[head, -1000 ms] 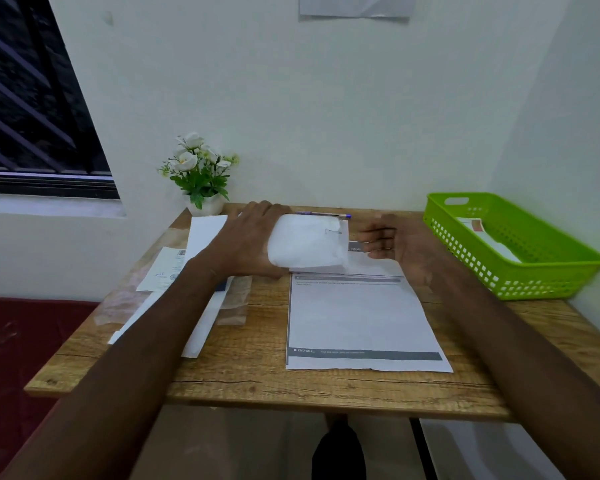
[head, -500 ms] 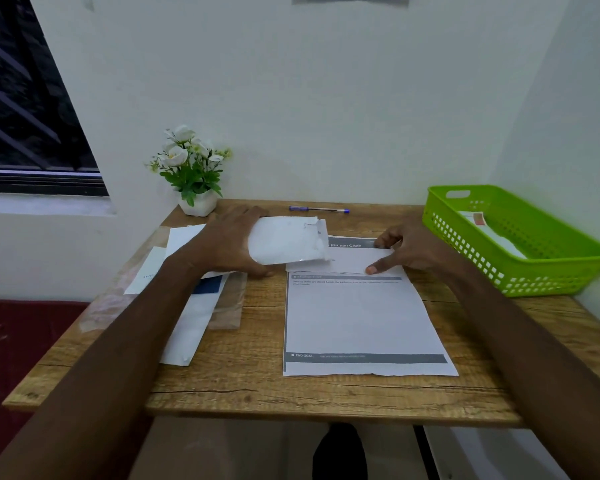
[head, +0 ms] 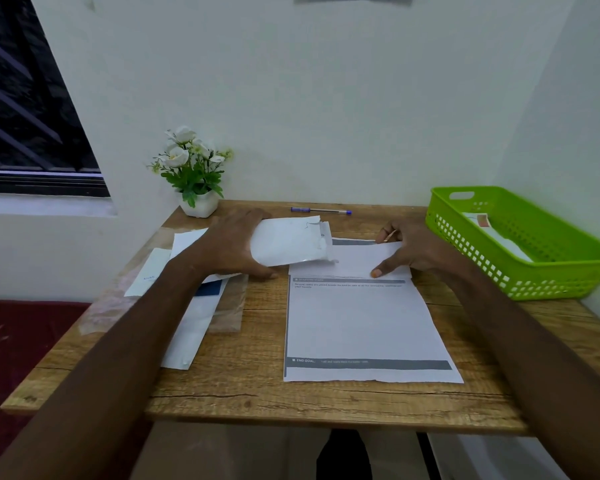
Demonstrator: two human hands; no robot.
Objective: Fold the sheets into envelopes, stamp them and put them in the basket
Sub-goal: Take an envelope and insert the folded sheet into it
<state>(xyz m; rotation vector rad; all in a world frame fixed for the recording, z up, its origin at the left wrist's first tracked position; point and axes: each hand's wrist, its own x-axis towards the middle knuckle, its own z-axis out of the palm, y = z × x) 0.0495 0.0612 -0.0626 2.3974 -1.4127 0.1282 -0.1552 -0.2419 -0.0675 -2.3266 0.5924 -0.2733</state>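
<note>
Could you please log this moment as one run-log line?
left hand: grips envelope | right hand: presses folded sheet | basket: one envelope inside

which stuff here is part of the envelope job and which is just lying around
Part of the job:
- white envelope, gripped by the left hand
- folded sheet, under the right hand
- printed sheet
- green basket, with an envelope inside
- paper pile at left

Lying about:
- flower pot
- pen

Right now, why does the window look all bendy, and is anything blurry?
Head view: the wide lens tilts the window at the edge; soft even light, faint shadows; the small print on the sheet is too blurry to read; the hands look sharp.
</note>
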